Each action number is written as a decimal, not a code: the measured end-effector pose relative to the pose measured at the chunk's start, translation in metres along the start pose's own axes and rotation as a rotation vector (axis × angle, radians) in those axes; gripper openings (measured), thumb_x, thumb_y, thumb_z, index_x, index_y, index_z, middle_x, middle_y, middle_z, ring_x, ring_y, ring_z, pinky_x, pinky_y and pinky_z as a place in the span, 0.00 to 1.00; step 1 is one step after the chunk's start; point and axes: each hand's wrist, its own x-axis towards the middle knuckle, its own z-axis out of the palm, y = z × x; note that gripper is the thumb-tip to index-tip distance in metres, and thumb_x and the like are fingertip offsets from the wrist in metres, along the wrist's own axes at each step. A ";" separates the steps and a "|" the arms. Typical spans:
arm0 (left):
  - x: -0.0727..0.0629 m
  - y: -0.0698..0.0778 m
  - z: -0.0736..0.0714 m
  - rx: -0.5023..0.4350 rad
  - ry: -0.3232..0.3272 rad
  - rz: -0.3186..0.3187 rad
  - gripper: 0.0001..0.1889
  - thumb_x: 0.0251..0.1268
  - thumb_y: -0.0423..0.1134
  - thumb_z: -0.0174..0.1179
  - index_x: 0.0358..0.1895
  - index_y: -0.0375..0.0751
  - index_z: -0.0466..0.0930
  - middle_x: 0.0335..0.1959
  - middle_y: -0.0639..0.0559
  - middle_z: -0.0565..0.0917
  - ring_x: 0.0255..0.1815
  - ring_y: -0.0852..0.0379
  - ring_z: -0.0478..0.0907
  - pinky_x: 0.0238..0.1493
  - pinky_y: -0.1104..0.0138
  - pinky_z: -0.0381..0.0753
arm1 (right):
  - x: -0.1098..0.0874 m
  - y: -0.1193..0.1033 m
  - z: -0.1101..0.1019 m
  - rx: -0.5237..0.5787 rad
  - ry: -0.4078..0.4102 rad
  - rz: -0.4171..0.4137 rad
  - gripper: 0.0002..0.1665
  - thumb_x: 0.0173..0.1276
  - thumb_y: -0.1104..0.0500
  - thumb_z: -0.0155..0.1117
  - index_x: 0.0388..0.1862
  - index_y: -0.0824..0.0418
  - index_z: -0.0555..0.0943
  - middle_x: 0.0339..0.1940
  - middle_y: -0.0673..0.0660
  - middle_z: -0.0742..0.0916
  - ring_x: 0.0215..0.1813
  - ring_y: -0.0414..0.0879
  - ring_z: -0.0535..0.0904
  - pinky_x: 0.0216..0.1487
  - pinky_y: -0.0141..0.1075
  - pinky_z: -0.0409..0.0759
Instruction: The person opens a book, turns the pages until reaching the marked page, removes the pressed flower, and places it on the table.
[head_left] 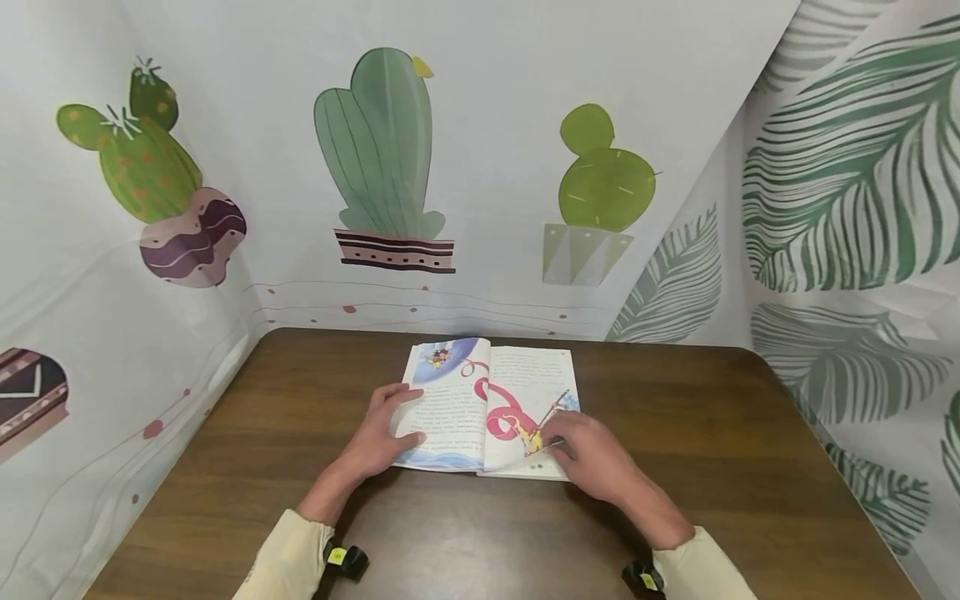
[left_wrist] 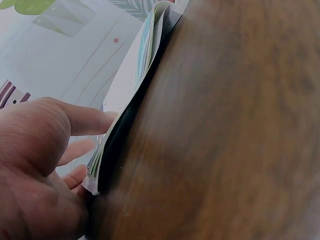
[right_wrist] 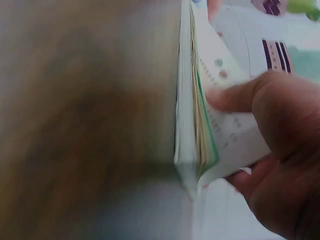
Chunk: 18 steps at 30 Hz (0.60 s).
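Note:
An open picture book (head_left: 450, 417) lies on the wooden table, with a blue picture on its left page and a pink ribbon drawing on its right. My left hand (head_left: 381, 433) rests across the left edge, thumb and forefinger on the page; in the left wrist view the thumb (left_wrist: 92, 120) lies over the printed side and the other fingers are by the outer edge. At the lower right my right hand (head_left: 588, 454) pinches a page (right_wrist: 235, 135), its thumb on the printed face and fingers behind the page, near the corner.
The brown table (head_left: 675, 417) extends to both sides of the book and in front of it. Behind stands a white cloth backdrop (head_left: 495, 167) printed with cacti and leaves. Each wrist wears a black strap (head_left: 347, 560) below a cream sleeve (head_left: 285, 558).

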 end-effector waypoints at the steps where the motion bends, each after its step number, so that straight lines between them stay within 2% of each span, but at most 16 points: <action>1: 0.000 0.000 0.000 0.001 0.002 0.000 0.35 0.65 0.31 0.72 0.76 0.39 0.73 0.81 0.36 0.56 0.79 0.36 0.58 0.76 0.40 0.58 | -0.002 0.003 -0.001 0.010 0.029 0.044 0.12 0.63 0.71 0.77 0.36 0.55 0.88 0.43 0.50 0.89 0.48 0.45 0.83 0.54 0.48 0.84; 7: 0.001 -0.002 0.001 0.015 0.008 -0.003 0.31 0.65 0.32 0.72 0.72 0.41 0.77 0.81 0.37 0.57 0.79 0.37 0.59 0.76 0.40 0.60 | -0.009 0.015 -0.006 0.075 0.189 0.308 0.11 0.61 0.71 0.76 0.38 0.60 0.85 0.43 0.56 0.86 0.44 0.51 0.81 0.48 0.48 0.81; 11: 0.001 -0.003 0.001 0.015 0.012 0.003 0.30 0.65 0.32 0.72 0.71 0.42 0.78 0.80 0.37 0.58 0.79 0.37 0.59 0.76 0.41 0.59 | -0.009 0.016 -0.006 0.138 0.233 0.438 0.13 0.61 0.66 0.79 0.41 0.63 0.82 0.41 0.59 0.84 0.41 0.52 0.79 0.43 0.43 0.79; 14: 0.001 -0.003 0.001 0.016 0.012 0.000 0.30 0.65 0.32 0.72 0.70 0.42 0.78 0.80 0.37 0.58 0.79 0.37 0.59 0.76 0.41 0.60 | -0.008 0.014 -0.003 0.183 0.227 0.438 0.12 0.63 0.65 0.78 0.42 0.63 0.83 0.40 0.58 0.85 0.41 0.52 0.79 0.43 0.42 0.79; 16: 0.001 -0.002 0.001 0.015 0.011 -0.003 0.30 0.65 0.32 0.72 0.71 0.42 0.78 0.80 0.37 0.57 0.79 0.37 0.59 0.76 0.41 0.60 | -0.007 0.010 0.001 0.220 0.207 0.381 0.13 0.65 0.66 0.77 0.48 0.63 0.85 0.44 0.57 0.87 0.44 0.50 0.82 0.48 0.45 0.82; 18: 0.001 -0.001 0.001 0.018 0.009 -0.004 0.30 0.65 0.32 0.72 0.72 0.42 0.77 0.81 0.37 0.57 0.79 0.37 0.60 0.75 0.40 0.60 | -0.003 0.004 0.007 0.268 0.164 0.293 0.20 0.66 0.66 0.76 0.56 0.63 0.85 0.51 0.56 0.88 0.51 0.50 0.84 0.56 0.50 0.83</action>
